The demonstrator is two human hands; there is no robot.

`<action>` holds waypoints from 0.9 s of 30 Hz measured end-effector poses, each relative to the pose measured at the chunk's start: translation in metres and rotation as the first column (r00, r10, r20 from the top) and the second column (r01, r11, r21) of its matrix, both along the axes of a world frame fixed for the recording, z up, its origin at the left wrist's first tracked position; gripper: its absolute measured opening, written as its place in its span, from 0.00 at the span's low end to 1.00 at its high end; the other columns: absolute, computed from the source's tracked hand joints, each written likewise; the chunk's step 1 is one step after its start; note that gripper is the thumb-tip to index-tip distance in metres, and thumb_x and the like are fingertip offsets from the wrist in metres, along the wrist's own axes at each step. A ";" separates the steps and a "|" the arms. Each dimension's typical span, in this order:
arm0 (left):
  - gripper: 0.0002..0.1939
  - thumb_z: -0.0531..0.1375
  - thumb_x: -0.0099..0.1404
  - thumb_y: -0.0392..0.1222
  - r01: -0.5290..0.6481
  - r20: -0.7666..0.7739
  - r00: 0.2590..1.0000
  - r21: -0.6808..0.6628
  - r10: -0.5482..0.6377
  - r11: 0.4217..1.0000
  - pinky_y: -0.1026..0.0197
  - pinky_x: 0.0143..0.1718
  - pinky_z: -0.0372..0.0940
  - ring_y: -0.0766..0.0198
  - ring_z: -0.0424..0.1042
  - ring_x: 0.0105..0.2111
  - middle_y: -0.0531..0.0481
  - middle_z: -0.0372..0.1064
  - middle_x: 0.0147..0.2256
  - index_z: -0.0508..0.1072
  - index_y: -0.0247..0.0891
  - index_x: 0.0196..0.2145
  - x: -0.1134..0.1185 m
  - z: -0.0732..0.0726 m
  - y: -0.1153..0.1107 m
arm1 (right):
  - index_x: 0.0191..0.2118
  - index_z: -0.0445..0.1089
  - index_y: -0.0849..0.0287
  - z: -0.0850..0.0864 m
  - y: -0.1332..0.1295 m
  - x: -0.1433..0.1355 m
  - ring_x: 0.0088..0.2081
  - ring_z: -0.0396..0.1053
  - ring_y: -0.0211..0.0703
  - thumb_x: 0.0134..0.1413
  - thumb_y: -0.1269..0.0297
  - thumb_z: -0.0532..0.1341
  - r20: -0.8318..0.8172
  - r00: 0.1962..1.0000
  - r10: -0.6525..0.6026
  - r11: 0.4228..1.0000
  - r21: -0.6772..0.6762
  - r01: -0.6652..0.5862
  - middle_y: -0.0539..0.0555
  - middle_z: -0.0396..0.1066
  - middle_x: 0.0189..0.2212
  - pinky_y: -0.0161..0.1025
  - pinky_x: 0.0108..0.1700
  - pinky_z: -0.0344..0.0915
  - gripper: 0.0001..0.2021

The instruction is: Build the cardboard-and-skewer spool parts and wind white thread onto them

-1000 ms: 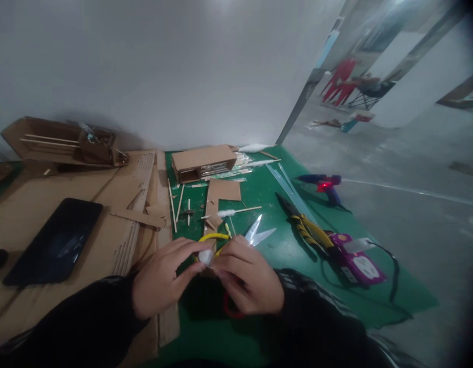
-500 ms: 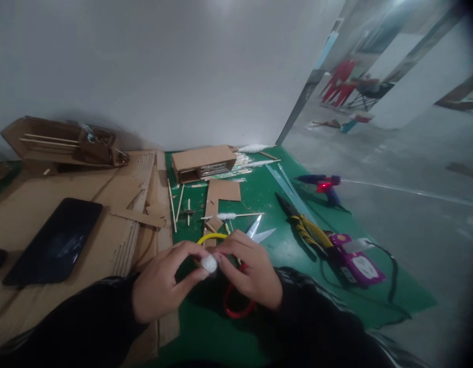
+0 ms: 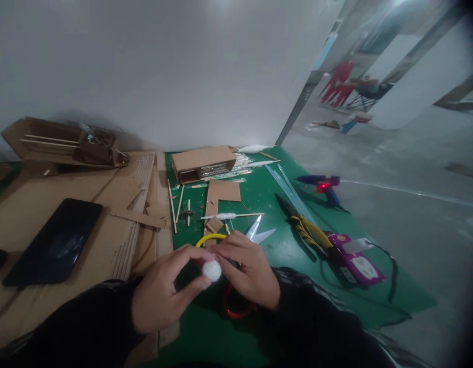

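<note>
A small round white ball [image 3: 212, 271] is pinched between the thumb and fingers of my left hand [image 3: 165, 289]. My right hand [image 3: 249, 268] touches the ball's upper side with closed fingertips. Scissors [image 3: 256, 231] with open blades lie partly under my right hand, a red handle showing below it. Behind my fingers curves a yellow ring-like piece [image 3: 209, 237], mostly hidden. Just beyond lies a stick wound with white thread [image 3: 224, 216], beside small cardboard scraps.
Pliers [image 3: 305, 225], a glue gun [image 3: 323, 185] and a purple power block [image 3: 357, 263] lie on the right of the green table [image 3: 205, 337]. A cardboard box [image 3: 203, 158] stands behind. On the left are a black tablet [image 3: 58, 240], cardboard sheets and a cardboard structure [image 3: 55, 143].
The white ball has turned and shows more of its round face, slightly lower between my hands. My left fingers have shifted a little around it.
</note>
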State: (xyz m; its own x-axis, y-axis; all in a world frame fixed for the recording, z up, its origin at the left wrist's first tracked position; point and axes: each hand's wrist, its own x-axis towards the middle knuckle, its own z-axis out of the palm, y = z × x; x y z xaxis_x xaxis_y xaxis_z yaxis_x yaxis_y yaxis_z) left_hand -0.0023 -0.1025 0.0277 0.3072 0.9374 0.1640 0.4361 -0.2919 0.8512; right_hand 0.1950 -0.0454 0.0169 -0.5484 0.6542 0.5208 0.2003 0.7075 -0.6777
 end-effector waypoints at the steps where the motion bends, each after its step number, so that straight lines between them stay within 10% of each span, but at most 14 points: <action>1: 0.11 0.57 0.67 0.40 0.002 0.011 1.000 0.014 -0.002 1.000 0.61 0.42 0.66 0.62 0.72 0.41 0.49 0.72 0.41 0.69 0.43 0.47 0.000 0.001 0.000 | 0.43 0.74 0.57 0.000 0.000 0.000 0.35 0.68 0.42 0.60 0.72 0.58 0.022 1.000 0.015 1.000 0.014 -0.015 0.55 0.75 0.35 0.41 0.38 0.64 0.10; 14: 0.08 0.49 0.68 0.37 -0.138 -0.170 0.976 0.001 0.136 0.990 0.58 0.37 0.66 0.59 0.73 0.36 0.49 0.72 0.35 0.67 0.41 0.39 0.013 -0.024 0.000 | 0.29 0.68 0.59 -0.022 0.000 -0.010 0.31 0.63 0.41 0.57 0.74 0.57 0.322 0.945 -0.063 0.997 0.056 0.047 0.53 0.70 0.28 0.39 0.37 0.60 0.07; 27: 0.08 0.48 0.67 0.34 -0.220 -0.225 0.950 0.010 0.217 0.975 0.56 0.37 0.62 0.59 0.70 0.35 0.50 0.69 0.32 0.66 0.40 0.36 0.003 -0.027 0.006 | 0.47 0.67 0.60 -0.006 -0.011 -0.009 0.45 0.62 0.53 0.55 0.74 0.58 0.410 0.892 -0.188 0.978 0.158 0.134 0.59 0.70 0.44 0.50 0.46 0.55 0.13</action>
State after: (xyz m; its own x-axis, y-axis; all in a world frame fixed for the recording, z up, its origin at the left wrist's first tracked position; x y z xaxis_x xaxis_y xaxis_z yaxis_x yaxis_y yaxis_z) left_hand 0.0004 -0.0963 0.0010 0.1218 0.9875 0.1001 0.6673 -0.1561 0.7283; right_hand 0.1858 -0.0562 0.0111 -0.6263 0.6985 0.3461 0.5655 0.7127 -0.4150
